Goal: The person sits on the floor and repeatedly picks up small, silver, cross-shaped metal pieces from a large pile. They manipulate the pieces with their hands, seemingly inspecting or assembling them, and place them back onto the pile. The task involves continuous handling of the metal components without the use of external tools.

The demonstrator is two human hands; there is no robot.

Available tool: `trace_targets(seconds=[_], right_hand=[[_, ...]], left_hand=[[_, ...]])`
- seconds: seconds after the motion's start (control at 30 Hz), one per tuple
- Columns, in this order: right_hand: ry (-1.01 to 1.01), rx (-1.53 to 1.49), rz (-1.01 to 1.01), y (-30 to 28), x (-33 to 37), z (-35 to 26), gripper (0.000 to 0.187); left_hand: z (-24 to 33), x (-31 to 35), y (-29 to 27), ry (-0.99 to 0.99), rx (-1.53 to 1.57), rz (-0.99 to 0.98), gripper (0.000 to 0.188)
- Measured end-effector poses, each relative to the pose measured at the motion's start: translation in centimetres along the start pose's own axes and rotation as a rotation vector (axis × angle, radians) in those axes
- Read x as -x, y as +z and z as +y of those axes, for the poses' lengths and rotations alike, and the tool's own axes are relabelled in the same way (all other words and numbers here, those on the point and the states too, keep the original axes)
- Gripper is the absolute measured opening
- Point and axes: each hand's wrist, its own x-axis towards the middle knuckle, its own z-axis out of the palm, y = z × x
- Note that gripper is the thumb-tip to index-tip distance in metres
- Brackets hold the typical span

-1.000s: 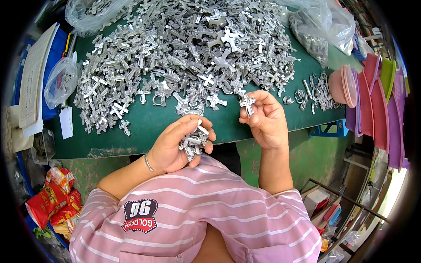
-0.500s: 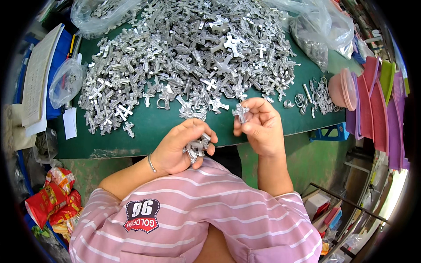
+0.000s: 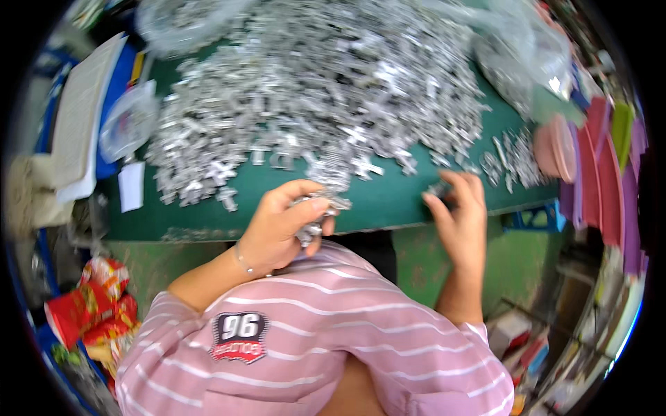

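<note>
Head cam, looking down on a green table w/ a huge pile of small silver metal pieces filling the far half, cross-ish shapes, blurred so can't tell more. Left hand at the near edge, fingers curled tight round a bunch of those pieces, a few poking out past the thumb, so it's got a fistful. Thin bracelet on that wrist. Right hand off to the right, near edge too, fingers half bent and pinching toward one small piece on the table; motion blur, can't tell if it's actually gripped or just touched. Small separate scatter of pieces lies far right of that hand, next to a pink round dish. Clear plastic bags far right, another bag and white paper on the left. Red snack packets down near left, off the table. Progress, judging by the look: only a handful collected, the big pile barely dented, most of it left to go thru
</note>
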Motion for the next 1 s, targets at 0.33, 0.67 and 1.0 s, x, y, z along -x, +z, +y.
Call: trace_targets(seconds=[0.33,0.67,1.0], right_hand=[[-0.152,0.005,0.215,4.4,-1.0,-2.2,0.035],[-0.056,-0.593,0.146,4.2,-0.9,-3.6,0.012],[0.628,-2.174,-0.538,7.4,-4.4,-13.2,0.044]], left_hand=[[9.6,2.6,-6.2,0.410,0.386,0.320,0.016],[12.2,3.8,-11.1,0.371,0.741,0.192,0.023],[6.8,-2.4,2.9,1.251,-1.116,0.193,0.016]])
